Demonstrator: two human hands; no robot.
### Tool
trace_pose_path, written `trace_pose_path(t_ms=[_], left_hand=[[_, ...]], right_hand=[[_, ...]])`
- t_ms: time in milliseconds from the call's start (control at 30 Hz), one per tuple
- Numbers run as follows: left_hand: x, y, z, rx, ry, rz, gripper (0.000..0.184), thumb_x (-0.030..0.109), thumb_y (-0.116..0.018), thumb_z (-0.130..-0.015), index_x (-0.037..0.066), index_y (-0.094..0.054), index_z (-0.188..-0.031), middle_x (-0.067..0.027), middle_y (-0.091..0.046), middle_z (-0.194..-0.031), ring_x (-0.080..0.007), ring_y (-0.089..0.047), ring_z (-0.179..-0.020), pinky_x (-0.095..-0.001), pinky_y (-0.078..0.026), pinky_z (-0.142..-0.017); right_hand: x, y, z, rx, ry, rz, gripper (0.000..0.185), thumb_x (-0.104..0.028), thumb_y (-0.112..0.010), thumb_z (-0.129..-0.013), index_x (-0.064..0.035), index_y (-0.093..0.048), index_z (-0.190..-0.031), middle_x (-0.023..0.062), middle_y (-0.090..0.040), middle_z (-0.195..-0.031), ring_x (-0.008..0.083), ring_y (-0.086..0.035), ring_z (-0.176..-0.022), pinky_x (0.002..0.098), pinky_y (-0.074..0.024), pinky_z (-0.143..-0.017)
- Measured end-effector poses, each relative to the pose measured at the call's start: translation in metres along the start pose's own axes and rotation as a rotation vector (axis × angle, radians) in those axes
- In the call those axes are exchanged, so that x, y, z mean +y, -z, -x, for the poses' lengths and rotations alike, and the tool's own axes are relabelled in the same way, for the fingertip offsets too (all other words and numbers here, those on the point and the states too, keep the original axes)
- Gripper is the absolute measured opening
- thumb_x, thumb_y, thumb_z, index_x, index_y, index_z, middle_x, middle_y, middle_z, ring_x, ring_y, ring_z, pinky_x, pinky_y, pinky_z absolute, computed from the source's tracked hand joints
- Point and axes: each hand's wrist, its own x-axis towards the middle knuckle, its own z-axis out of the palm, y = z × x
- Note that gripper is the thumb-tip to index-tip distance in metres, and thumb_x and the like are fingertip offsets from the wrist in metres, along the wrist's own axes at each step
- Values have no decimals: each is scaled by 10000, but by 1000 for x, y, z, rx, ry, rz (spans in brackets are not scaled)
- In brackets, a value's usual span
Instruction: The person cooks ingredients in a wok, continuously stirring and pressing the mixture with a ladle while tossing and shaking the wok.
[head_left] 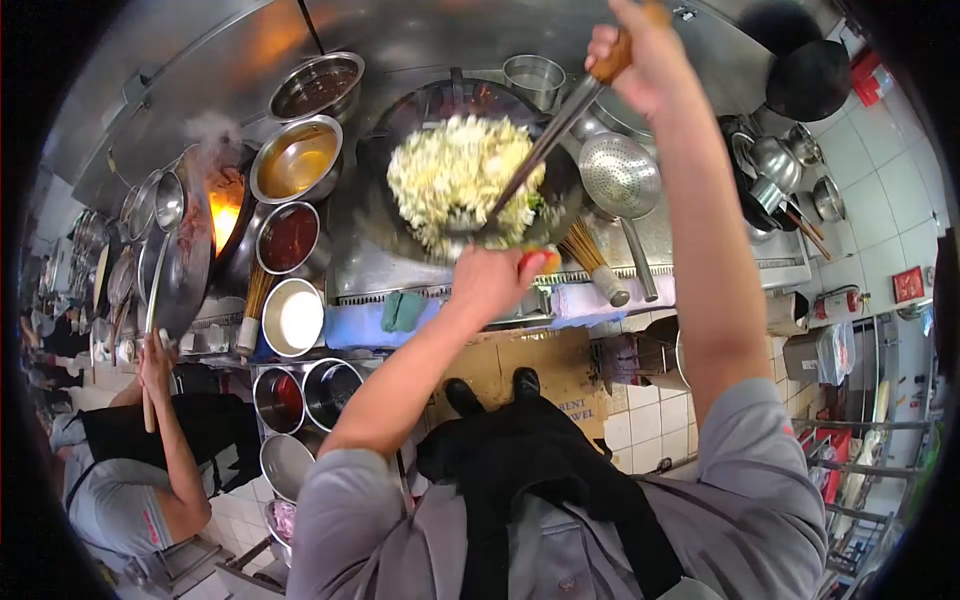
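Observation:
A large black wok (pixel 375 165) sits on the range in front of me, heaped with pale yellow and white chopped food (pixel 460 172). At its near rim, my left hand (pixel 490 288) is closed around the wok's edge, with something red and yellow under the thumb. My right hand (pixel 648 62), raised at upper right, grips the wooden handle of a long metal cooking ladle (pixel 548 142). The ladle slants down into the wok, and its head is partly buried in the food. Both the food and my hands are slightly blurred.
Steel bowls of sauce (pixel 288 238) and golden liquid (pixel 297 160) line the left. A perforated strainer (pixel 620 177) and a bamboo brush (pixel 595 262) lie right of the wok. Further left, a co-worker (pixel 130 470) holds a ladle at a wok beside flames (pixel 225 215).

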Motion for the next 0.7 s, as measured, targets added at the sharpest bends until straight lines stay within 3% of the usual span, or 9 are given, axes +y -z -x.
trace_pose_path(t_ms=[33, 100, 133, 300, 433, 500, 567, 633, 700], left_hand=[[10, 19, -7, 1, 1, -3, 424, 476, -590, -897, 107, -690, -714, -124, -622, -586, -342, -623, -563, -453, -490, -588], [22, 40, -20, 17, 70, 33, 457, 491, -581, -890, 100, -682, -677, -131, -618, -560, -318, -617, -526, -408, -503, -650], [7, 27, -32, 189, -40, -14, 455, 473, -589, -891, 107, -670, -633, -116, -594, -515, -309, -586, -454, -396, -480, -539], [-32, -86, 36, 64, 61, -92, 440, 478, -540, -928, 114, -696, -735, -150, -632, -603, -326, -653, -616, -443, -481, -691], [17, 8, 39, -243, -41, -63, 468, 492, -505, -943, 118, -706, -745, -161, -642, -609, -327, -647, -583, -426, -492, -664], [29, 67, -15, -266, 144, 26, 455, 490, -520, -934, 138, -710, -716, -142, -656, -633, -313, -650, -591, -443, -477, -733], [-4, 31, -35, -58, 29, -42, 429, 483, -533, -928, 152, -717, -727, -117, -647, -603, -304, -630, -538, -439, -470, -678], [-33, -44, -3, 152, -10, -70, 394, 467, -550, -917, 150, -702, -738, -92, -635, -591, -286, -601, -526, -450, -423, -655], [-39, -88, 40, 110, 36, -134, 397, 441, -521, -939, 144, -702, -749, -114, -617, -613, -286, -591, -576, -463, -409, -693]], right_hand=[[-38, -33, 23, 94, -168, 84, 227, -291, -599, -957, -90, -500, -923, -30, -377, -528, 132, -399, -459, 301, -393, -464], [-40, -40, 11, 89, 43, 90, 262, -294, -608, -952, -100, -493, -819, -44, -387, -531, 108, -394, -447, 283, -362, -436], [-25, -41, 6, 128, 70, 134, 261, -278, -606, -952, -110, -489, -789, -45, -397, -534, 100, -393, -444, 273, -353, -429], [68, -34, 16, -7, 292, 105, 273, -157, -599, -924, -83, -436, -719, 26, -471, -545, 134, -463, -453, 327, -423, -466], [22, -27, 19, -113, 22, 79, 291, -154, -613, -915, -105, -410, -712, 6, -429, -538, 129, -441, -459, 327, -438, -494], [-27, -39, 32, 60, 31, 140, 239, -197, -584, -946, -129, -484, -739, -29, -428, -546, 90, -405, -448, 253, -348, -430], [10, -20, 12, -232, 189, -14, 282, -154, -603, -925, -105, -408, -727, 0, -412, -534, 127, -430, -445, 331, -433, -476], [63, -38, 27, 81, 310, 217, 273, -145, -582, -939, -102, -404, -737, -3, -407, -533, 121, -412, -428, 328, -413, -453], [86, -29, 40, 7, 376, 60, 247, -124, -558, -948, -95, -410, -752, 4, -428, -537, 112, -401, -418, 321, -410, -446]])
